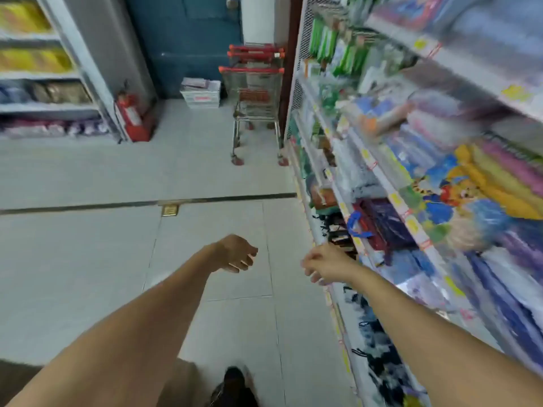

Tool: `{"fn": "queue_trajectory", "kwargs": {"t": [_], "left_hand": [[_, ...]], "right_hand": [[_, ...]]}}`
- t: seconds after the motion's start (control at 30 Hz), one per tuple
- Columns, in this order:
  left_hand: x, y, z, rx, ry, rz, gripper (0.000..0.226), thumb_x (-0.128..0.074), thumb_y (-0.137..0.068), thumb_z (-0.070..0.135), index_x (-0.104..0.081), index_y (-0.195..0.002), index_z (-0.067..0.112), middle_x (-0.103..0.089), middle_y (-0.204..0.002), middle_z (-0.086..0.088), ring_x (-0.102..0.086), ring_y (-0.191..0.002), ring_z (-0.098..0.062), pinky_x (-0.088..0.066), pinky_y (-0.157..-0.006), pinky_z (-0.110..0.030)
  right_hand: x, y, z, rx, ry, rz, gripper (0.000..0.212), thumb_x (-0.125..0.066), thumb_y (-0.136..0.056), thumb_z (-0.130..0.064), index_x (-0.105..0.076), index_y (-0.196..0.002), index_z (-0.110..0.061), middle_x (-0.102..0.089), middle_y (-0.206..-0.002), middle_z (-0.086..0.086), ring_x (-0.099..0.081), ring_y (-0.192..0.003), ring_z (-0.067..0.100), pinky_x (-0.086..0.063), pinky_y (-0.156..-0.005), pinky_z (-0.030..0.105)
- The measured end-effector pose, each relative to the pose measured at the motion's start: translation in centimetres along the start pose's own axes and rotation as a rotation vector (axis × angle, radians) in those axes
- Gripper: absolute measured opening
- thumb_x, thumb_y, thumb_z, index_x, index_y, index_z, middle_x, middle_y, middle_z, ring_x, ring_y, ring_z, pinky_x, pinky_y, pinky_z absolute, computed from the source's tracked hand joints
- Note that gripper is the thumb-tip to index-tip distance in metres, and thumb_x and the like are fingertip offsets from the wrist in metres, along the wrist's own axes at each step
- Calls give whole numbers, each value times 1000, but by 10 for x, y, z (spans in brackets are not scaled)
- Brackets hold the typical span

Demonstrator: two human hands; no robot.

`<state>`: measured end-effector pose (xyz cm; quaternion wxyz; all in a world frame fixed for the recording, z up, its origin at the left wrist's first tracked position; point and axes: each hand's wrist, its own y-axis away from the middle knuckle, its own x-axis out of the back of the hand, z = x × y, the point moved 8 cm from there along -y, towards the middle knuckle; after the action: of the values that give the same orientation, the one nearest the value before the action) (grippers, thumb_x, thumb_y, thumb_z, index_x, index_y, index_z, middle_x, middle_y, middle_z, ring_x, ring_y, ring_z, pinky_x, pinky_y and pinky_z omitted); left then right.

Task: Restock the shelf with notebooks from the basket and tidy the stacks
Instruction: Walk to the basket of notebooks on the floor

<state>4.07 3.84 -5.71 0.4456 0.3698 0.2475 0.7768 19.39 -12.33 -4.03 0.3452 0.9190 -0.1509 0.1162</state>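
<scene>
Shop aisle, pale grey tiled floor (88,259) w/ a dark strip (147,203) running across it and a small brass plate (169,210) set just below the strip. Far wall: blue door (188,39). Nested trolleys w/ red handles (255,92) stand by the door's right side; stack of white boxes (201,94) on floor in front of it. Red fire extinguisher (130,117) leans at foot of grey shelving unit (73,74) on left. Picture blurred toward right edge.
</scene>
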Motion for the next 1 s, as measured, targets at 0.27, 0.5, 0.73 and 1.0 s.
{"fn": "queue_trajectory", "kwargs": {"t": [0.27, 0.5, 0.73, 1.0], "left_hand": [[171, -152, -69, 50, 330, 204, 23, -56, -97, 29, -65, -100, 8, -66, -88, -8, -61, -76, -21, -49, -72, -29], [282, -247, -54, 145, 456, 183, 23, -56, -97, 30, -64, -98, 9, -65, -87, -8, -60, -74, -19, -48, -69, -28], [418, -366, 45, 42, 364, 165, 25, -55, -97, 33, -66, -101, 11, -67, -91, -6, -62, -79, -17, -50, -71, -26], [607, -488, 113, 114, 381, 188, 19, -58, -92, 33, -66, -90, 15, -67, -83, -2, -62, -75, -17, -49, -70, -28]], "right_hand": [[-81, -239, -75, -121, 193, -104, 13, -60, -92, -19, -63, -96, -6, -62, -80, 9, -54, -65, 22, -44, -56, 25], [-71, -381, -177, -149, 293, -102, 20, -59, -94, -24, -66, -101, -6, -67, -87, 7, -62, -70, 18, -52, -63, 27], [-41, -530, -301, -92, 255, -90, 17, -59, -96, -27, -67, -99, -11, -71, -95, 9, -66, -75, 17, -55, -66, 26], [-39, -742, -469, -84, 287, -200, 22, -57, -95, -25, -66, -106, -8, -68, -89, 7, -63, -72, 17, -53, -66, 27]]}}
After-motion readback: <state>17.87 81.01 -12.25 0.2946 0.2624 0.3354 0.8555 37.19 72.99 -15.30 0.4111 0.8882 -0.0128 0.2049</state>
